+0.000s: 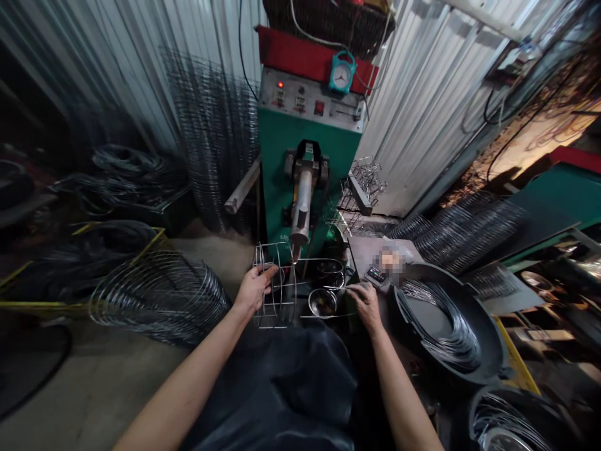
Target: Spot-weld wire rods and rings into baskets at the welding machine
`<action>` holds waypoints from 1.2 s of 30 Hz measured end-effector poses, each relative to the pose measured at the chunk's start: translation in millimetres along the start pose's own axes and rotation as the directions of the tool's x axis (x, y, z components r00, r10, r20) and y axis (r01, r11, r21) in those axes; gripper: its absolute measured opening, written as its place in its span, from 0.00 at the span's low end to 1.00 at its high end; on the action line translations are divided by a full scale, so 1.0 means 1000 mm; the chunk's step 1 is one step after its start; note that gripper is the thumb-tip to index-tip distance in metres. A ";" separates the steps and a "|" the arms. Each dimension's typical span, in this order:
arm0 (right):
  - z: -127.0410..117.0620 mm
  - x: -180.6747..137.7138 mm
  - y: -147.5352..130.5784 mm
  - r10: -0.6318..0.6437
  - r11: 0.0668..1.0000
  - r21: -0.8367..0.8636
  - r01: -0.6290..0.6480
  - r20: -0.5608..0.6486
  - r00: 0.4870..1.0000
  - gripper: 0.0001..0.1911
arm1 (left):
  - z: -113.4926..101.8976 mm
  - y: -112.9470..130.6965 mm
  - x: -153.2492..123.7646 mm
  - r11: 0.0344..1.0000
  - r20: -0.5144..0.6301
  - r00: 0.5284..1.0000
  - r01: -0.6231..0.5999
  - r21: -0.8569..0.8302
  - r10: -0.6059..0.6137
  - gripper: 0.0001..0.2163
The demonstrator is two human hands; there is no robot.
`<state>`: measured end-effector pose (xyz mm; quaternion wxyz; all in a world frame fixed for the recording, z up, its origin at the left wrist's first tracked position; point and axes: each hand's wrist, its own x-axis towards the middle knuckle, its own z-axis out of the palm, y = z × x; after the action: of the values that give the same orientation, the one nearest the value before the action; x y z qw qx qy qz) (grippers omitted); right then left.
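My left hand [256,289] is closed on the left side of a wire frame [273,326], a cage of thin bent metal rods. Its rods reach to the copper-coloured tip [296,252] of a green machine [277,150]; whether they touch is unclear. My right hand [365,302] pinches the end of a thin metal wire [335,287] to the right of the tip. I cannot make out whether this wire is joined to the frame. Below and between my hands is a round metal bowl [322,303], with a second bowl [330,268] behind it.
Wire rings [159,294] are stacked at left, and taller wire stacks [206,138] lean against the wall. On the right, a black tub [498,351] holds curved wires, beside a small board [361,250] with a phone-like object [376,275]. Two bars [241,188] jut from the machine.
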<state>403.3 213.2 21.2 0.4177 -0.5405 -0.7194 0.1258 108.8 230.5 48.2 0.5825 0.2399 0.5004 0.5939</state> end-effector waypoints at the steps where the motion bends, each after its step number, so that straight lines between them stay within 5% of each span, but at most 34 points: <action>1: 0.006 0.008 -0.009 -0.041 0.999 0.005 0.041 0.002 0.999 0.11 | 0.000 0.000 0.000 1.000 0.000 1.000 -0.002 0.001 0.002 0.23; 5: 0.032 0.040 -0.035 -0.171 0.985 0.031 0.170 0.027 0.985 0.08 | 0.000 0.002 -0.002 1.000 0.012 1.000 0.010 0.004 -0.010 0.23; 11: 0.058 0.055 -0.039 -0.190 0.981 -0.016 0.192 0.096 0.977 0.06 | -0.001 0.006 -0.003 0.999 0.022 0.999 0.047 -0.013 -0.047 0.24; 36: 0.061 0.086 -0.029 -0.151 0.987 -0.020 0.157 0.171 0.974 0.06 | 0.004 0.008 0.031 0.989 0.030 0.995 0.096 -0.114 -0.093 0.20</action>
<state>332.4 294.3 41.7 0.3547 -0.4774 -0.7939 0.1264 102.5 262.0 47.7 0.6290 0.1890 0.4688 0.5906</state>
